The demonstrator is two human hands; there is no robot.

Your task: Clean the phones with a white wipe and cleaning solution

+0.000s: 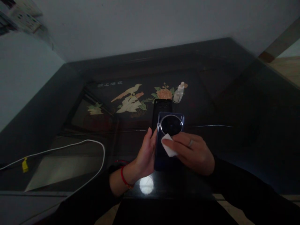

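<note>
Over the near middle of a dark, glossy table [211,75], a dark blue phone [164,160] is held with its back facing up, its large round camera ring [172,125] toward the far end. The left hand [145,155] holds it from the left side, the palm close to the long edge, the thumb pointing up beside it and the other fingers mostly hidden behind the phone. The right hand [195,153] pinches a folded white pad [169,150] between thumb and fingers and lays it against the phone's back, just below the camera ring. A ring [190,143] shows on a finger of that hand, and a red bracelet [124,178] circles the left wrist; both sleeves are black. Just beyond the phone, partly covered by it, is a black case [161,106]. Near the case's far right corner a small clear bottle [178,94] with a white dropper top stands upright, beside an orange flower [164,93] pictured on the tabletop. Farther left are a pictured pale bird [131,90] and a line of characters [110,84]. A white cable [93,140] curves across the table's left side, near a yellow tag [24,165].
</note>
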